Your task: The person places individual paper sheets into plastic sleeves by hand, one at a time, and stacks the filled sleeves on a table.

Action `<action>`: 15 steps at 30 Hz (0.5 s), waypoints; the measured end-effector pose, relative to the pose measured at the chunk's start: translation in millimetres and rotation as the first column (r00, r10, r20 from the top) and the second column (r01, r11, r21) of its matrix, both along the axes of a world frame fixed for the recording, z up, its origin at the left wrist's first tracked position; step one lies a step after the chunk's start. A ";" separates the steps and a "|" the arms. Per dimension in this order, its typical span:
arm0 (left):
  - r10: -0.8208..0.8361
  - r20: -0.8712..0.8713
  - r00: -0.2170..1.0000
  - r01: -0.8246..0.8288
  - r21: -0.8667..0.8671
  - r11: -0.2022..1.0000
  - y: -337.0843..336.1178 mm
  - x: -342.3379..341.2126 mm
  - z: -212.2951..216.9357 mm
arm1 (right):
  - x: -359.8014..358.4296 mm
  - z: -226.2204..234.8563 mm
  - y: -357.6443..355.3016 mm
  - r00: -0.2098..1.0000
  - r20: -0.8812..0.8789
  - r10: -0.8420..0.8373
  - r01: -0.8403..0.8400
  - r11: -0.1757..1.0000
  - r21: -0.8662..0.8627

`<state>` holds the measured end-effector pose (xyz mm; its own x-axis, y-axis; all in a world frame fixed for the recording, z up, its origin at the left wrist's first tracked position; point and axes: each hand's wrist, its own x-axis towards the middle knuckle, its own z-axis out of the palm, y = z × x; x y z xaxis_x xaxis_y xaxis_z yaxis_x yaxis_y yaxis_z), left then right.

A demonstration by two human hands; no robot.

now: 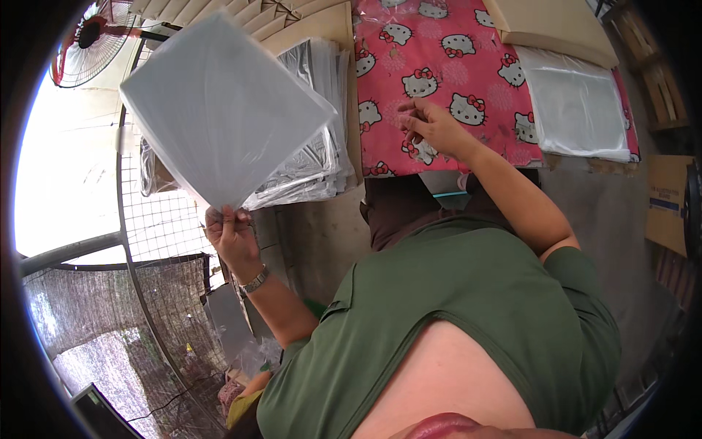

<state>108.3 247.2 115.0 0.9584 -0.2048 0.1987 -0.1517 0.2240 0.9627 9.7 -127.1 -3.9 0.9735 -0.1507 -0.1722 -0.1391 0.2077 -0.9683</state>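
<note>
By one gathered corner, my left hand [232, 234] grips a flat, whitish packet wrapped in clear plastic [227, 110]. The packet is raised and tilted, covering part of a stack of plastic-wrapped packets [322, 124] at the left of the table. My right hand [436, 128] hovers over the pink cat-print table cover [482, 77], its fingers loosely apart and holding nothing. To the right of that hand lies a stack of clear plastic bags or sheets [578, 106].
Tan cardboard pieces [252, 16] lie along the back left, and a cardboard box [552, 29] sits at the back right. A red fan [91, 33] stands far left, beside wire mesh [164, 223]. Another cardboard box [665, 201] is at the right rim. Part of another person [248, 395] shows at lower left.
</note>
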 end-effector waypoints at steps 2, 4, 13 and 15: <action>-0.019 -0.017 1.000 0.019 -0.036 0.999 -8.3 -4.1 5.3 | -4.6 -11.1 2.1 0.999 -0.029 0.043 -0.039 0.989 0.140; -0.032 -0.059 0.998 0.027 -0.089 0.996 -26.0 -15.3 2.0 | -9.0 -12.6 -0.9 0.996 -0.055 0.074 -0.050 0.934 0.353; -0.279 -0.557 0.782 0.324 -0.018 0.946 -104.6 -76.9 -77.6 | -52.2 -5.3 -61.2 0.995 -0.023 -0.092 0.095 0.948 0.303; -0.306 -0.639 0.705 0.411 0.017 0.911 -101.0 -84.9 -117.0 | -71.3 -20.8 -63.9 0.971 -0.185 -0.150 0.176 0.975 0.137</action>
<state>23.3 146.2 -2.0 0.7065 -0.5347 -0.4636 0.5412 -0.0139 0.8408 -61.6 -191.0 -24.7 0.8916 -0.2640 -0.3679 -0.2531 0.3831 -0.8883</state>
